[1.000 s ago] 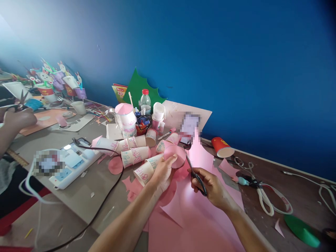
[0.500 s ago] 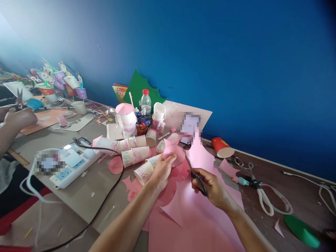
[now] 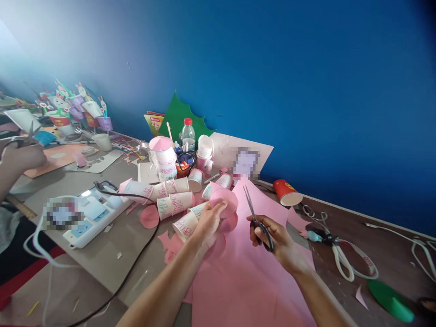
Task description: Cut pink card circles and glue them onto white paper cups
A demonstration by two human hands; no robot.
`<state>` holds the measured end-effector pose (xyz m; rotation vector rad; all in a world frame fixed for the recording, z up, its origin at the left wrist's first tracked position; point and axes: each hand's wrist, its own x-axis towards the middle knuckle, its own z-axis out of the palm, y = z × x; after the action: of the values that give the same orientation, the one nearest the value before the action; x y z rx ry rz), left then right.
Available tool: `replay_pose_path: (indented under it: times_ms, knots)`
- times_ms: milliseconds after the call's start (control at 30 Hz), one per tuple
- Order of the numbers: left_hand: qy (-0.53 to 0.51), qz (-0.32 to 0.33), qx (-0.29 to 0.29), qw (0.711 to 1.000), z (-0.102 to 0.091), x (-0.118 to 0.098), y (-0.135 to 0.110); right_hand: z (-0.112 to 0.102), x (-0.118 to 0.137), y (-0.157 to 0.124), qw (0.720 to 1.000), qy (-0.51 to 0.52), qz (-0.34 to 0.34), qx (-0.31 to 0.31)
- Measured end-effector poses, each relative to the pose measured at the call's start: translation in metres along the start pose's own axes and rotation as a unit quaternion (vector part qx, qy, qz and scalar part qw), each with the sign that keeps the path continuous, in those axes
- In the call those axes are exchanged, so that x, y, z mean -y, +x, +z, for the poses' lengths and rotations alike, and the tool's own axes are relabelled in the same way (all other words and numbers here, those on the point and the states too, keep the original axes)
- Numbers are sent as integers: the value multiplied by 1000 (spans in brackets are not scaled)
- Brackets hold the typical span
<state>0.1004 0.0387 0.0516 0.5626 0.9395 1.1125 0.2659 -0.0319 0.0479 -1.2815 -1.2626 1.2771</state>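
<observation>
My left hand (image 3: 208, 223) is closed on a round piece of pink paper (image 3: 227, 200), held just above a large pink sheet (image 3: 252, 272) on the table. My right hand (image 3: 272, 236) grips black-handled scissors (image 3: 254, 211); their blades point up and away, free of the paper. Several decorated paper cups (image 3: 172, 202) lie on their sides just left of my left hand. A pink paper disc (image 3: 149, 217) lies flat near them.
A white power strip (image 3: 90, 218) with a black cable (image 3: 136, 259) lies at left. A red cup (image 3: 286, 191), a water bottle (image 3: 187, 135), a green paper shape (image 3: 180, 119) and white cords (image 3: 344, 261) lie around. Another person's hand (image 3: 20, 156) holds scissors at far left.
The scissors have come out of the pink sheet and now point upward. My left hand has drawn the pink round piece slightly left and away from the sheet.
</observation>
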Motion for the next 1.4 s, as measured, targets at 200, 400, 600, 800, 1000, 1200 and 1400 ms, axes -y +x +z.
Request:
replay_pose_path:
  times_ms: [200,400,600,800,1000,1200,1400]
  knots:
    - [-73,2,54,996,4,4,2,7,7,0,999,22,-16,-17]
    - [-109,-29,63,992,8,10,-1,19,4,1,1000,6,3,-25]
    - [-92,-36,76,992,8,13,-1,23,-10,0,999,3,-10,-30]
    - [-49,-35,80,995,7,16,-3,25,-10,0,999,11,-6,-34]
    - [55,-20,66,996,0,25,-1,16,-4,1,999,39,-2,-35]
    - [147,26,101,984,-5,29,1,9,0,0,999,37,20,-23]
    - [195,61,107,973,-5,24,-1,3,2,-1,999,24,35,-10]
